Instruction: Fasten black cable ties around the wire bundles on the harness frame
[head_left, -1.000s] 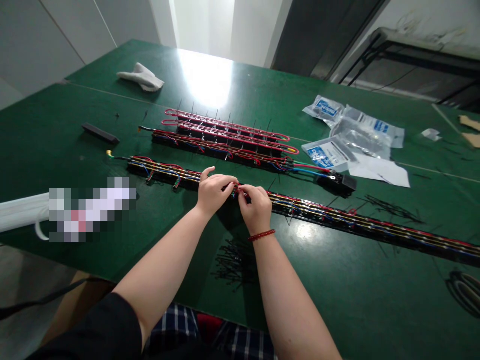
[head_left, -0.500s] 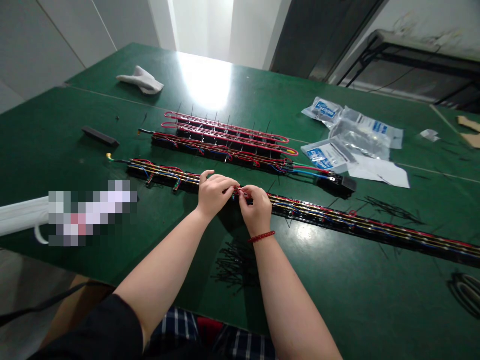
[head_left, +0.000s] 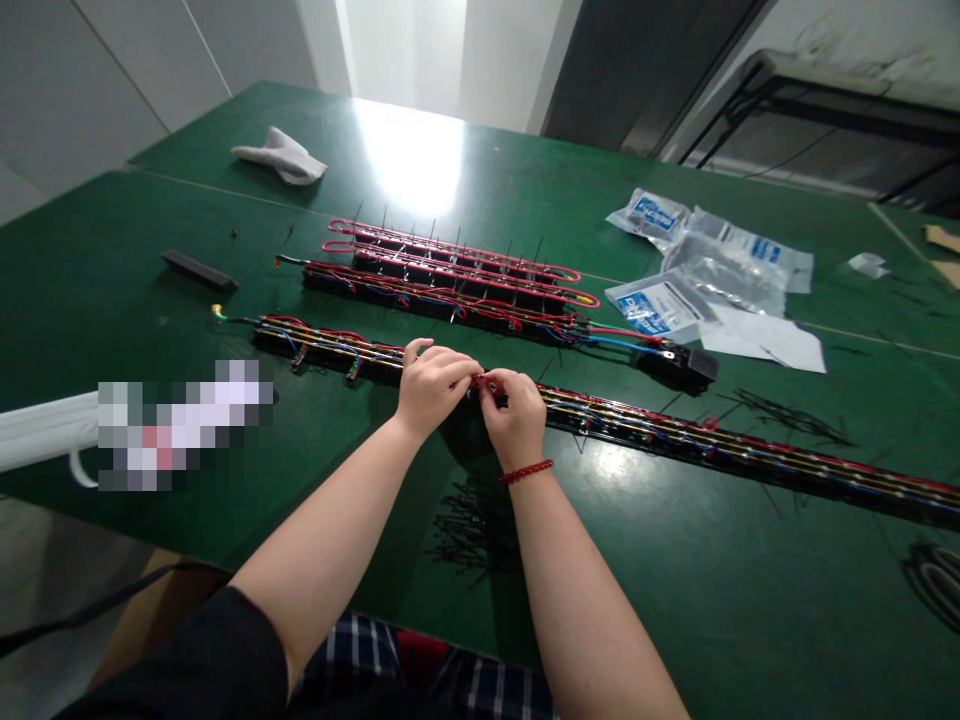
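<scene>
A long black bar (head_left: 720,447) with yellow, red and blue wires along it runs across the green table in front of me. My left hand (head_left: 433,390) rests over its left-middle part, thumb and index finger pinched together at a small loop of red wire (head_left: 481,379). Close beside it, my right hand (head_left: 517,412) pinches the same red wire from the other side. Fingertips of both hands nearly touch, and they hide much of the wire. Small circuit boards (head_left: 353,371) hang from the bar's near side, left of my hands.
Behind lies a shorter wired bundle (head_left: 450,275) with thin black ties standing up. Loose black cable ties (head_left: 472,535) lie near my forearms, more (head_left: 787,415) at right. Plastic bags (head_left: 720,265), a white glove (head_left: 283,158) and a dark block (head_left: 199,270) sit farther off.
Both hands stay at the same spot on the bar, with only slight finger movement around the red wire. The whole view has shifted slightly.
</scene>
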